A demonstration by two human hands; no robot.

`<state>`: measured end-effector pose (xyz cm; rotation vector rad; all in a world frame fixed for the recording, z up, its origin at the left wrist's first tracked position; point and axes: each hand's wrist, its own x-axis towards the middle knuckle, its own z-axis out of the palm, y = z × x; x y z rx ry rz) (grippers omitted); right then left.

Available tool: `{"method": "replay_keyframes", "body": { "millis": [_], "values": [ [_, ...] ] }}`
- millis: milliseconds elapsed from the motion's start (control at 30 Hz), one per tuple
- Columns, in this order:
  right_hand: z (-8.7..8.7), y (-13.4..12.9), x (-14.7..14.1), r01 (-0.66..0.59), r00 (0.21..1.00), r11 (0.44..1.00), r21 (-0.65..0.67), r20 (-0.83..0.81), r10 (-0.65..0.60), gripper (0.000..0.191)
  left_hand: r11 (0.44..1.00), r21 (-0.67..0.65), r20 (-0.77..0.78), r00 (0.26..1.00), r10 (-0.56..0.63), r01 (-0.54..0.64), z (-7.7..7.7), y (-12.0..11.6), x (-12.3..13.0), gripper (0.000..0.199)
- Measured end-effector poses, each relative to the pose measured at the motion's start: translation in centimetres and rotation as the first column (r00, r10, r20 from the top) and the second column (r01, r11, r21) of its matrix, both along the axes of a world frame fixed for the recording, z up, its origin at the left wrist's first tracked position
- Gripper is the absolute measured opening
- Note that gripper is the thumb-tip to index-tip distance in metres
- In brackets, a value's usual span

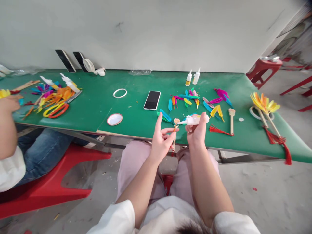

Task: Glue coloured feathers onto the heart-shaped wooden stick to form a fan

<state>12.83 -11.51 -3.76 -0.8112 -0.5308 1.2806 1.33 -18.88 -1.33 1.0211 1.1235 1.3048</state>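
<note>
My left hand (161, 138) is closed on a wooden stick (174, 143) with a small rounded head, above the table's front edge. A bit of orange shows by its fingers, too small to make out. My right hand (197, 131) grips a white glue bottle (192, 120) lying sideways, its nozzle tip at the stick's head. Blue and green feathers (165, 116) lie just beyond my left hand. A yellow feather (216, 112) rests to the right of the bottle, near another wooden stick (231, 122) with a red tassel (218, 131).
On the green table (97, 97) are a phone (152, 100), a white ring (120, 93), a round lid (114, 119) and two upright glue bottles (188, 79). Finished-looking yellow feather sticks (265, 104) lie right. At left, a co-worker's arm (7, 120) is near scissors (56, 110) and feathers.
</note>
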Motion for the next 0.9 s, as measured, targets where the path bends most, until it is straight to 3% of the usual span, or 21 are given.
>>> {"method": "replay_keyframes", "body": {
  "millis": [167,467,667,900],
  "values": [
    [0.09,-0.13,-0.27,-0.062,0.998,0.998,-0.010,0.008,0.062,0.041,1.000,0.003,0.016,1.000,-0.002,0.002,0.04,0.01,0.02,0.083],
    [0.15,-0.11,-0.21,-0.016,1.000,1.000,-0.012,0.014,0.016,0.040,1.000,0.018,0.002,1.000,-0.009,0.009,0.00,0.05,0.01,0.083],
    [0.10,-0.23,-0.41,-0.050,0.997,0.999,-0.023,0.052,0.051,0.040,0.999,0.032,-0.082,0.997,0.010,-0.007,0.10,-0.12,-0.09,0.083],
    [0.02,-0.17,-0.25,0.026,0.996,1.000,-0.014,0.091,-0.024,0.042,0.996,0.082,-0.213,0.975,0.057,-0.040,-0.17,-0.11,-0.10,0.081]
  ]
}}
